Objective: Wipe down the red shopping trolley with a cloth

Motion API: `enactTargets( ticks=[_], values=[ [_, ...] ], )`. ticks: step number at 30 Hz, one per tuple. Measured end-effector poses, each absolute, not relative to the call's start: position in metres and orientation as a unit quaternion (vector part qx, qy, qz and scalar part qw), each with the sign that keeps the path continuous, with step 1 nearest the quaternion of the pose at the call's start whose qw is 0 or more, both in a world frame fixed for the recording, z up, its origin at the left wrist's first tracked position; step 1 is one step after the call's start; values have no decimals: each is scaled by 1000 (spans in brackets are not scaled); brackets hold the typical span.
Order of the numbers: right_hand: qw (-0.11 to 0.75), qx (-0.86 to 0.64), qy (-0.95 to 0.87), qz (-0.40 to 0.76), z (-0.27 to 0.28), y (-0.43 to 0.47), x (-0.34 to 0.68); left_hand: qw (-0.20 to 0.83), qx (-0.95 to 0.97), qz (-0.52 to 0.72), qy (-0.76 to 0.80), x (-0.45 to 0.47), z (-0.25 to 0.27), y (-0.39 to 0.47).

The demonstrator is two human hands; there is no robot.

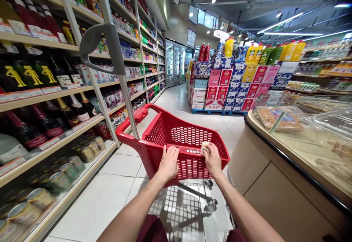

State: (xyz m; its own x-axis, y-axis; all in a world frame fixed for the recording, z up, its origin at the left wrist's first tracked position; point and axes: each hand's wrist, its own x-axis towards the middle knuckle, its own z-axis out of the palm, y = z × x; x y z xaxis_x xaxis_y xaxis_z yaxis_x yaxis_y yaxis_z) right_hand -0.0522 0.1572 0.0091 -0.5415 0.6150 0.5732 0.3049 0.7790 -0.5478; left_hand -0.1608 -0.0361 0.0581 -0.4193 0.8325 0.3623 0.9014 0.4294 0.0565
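A small red plastic shopping cart (189, 165) with perforated sides stands sideways in front of me, its basket showing no goods. My left hand (169, 163) grips the near rim, fingers hooked over the edge and thumb on the outer side. Further right along the same rim, my right hand (212, 159) is closed around a crumpled whitish cloth (205, 148), which it holds against the rim; whether it is cloth or paper is hard to tell. A metal pole with a grey plastic grip (106, 49) rises from the cart's handle end.
Shelves (82, 84) of bottles and cans line the left. Stacked drink cartons (225, 84) on blue pallets stand ahead, with glass-door coolers (175, 60) behind. A curved display counter (261, 161) stands close on the right. Pale floor tiles (110, 187) run beneath the cart.
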Motion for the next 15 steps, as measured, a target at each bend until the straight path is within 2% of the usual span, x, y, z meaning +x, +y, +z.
enactTargets(
  ticks=[6,10,15],
  values=[
    [285,-124,-949,49,-6,161,-32,147,-519,-115,-834,-161,59,-42],
    [224,-151,-963,4,-19,201,2,135,-526,-102,-834,-160,61,-45],
    [273,-208,-939,-29,-32,219,13,122,-517,-109,-840,-153,63,-42]
  ],
)
